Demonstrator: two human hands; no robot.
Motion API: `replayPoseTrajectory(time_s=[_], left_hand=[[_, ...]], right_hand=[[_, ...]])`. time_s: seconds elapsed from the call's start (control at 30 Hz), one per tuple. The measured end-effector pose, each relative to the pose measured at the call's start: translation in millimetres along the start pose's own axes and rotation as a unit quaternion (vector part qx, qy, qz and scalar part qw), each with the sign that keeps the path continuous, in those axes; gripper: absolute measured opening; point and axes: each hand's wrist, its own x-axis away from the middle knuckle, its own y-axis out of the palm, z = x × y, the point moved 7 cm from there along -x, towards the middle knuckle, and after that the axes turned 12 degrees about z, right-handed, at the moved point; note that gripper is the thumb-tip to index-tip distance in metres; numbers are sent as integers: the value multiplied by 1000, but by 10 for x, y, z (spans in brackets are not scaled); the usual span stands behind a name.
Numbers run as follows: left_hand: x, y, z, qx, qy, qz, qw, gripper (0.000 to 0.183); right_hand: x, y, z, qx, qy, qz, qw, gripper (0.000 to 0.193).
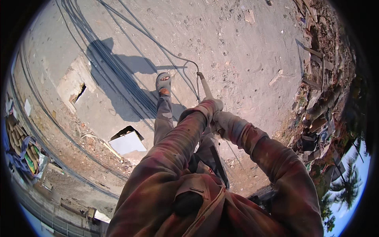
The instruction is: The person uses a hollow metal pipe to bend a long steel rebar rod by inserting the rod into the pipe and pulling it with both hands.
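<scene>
Both my hands wear what look like pale, dusty gloves and are closed round a pale pole [206, 87] that slants away from me. My left hand [213, 104] grips it on the far side. Close behind, nearer my body, is my right hand [222, 119], its fingers partly hidden. The pole's far end has a dark collar [200, 75]. There a thin dark bar [179, 57] curves down to meet it; whether it enters the pole I cannot tell. A bundle of long dark rods [114, 69] lies on the ground to the left, under my shadow.
My sandalled foot [163, 83] stands beside the rods. Holes open in the ground at left, one by a white board [127, 143]. More long bars [67, 136] curve along the left. Rubble and scrap [316, 106] line the right; filled sacks [23, 148] lie far left.
</scene>
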Motion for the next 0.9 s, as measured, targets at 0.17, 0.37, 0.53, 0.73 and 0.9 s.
replayPoseTrajectory(time_s=[0.17, 0.37, 0.53, 0.73, 0.9], left_hand=[[47, -21, 148, 15, -56, 19, 998, 34], [-370, 585, 141, 48, -162, 77, 983, 33], [-282, 1090, 33, 307, -421, 316, 793, 52], [-261, 1285, 138, 509, -382, 273, 722, 62], [427, -39, -99, 170, -42, 161, 971, 20]], right_hand=[[-210, -80, 290, 1, -22, 95, 995, 12], [-366, -578, 555, 22, -100, 129, 986, 16], [-762, -985, 1272, 67, -133, 60, 987, 25], [-515, -1001, 1142, -51, -129, -62, 988, 19], [-343, 274, 683, -446, 100, -210, 864, 7]])
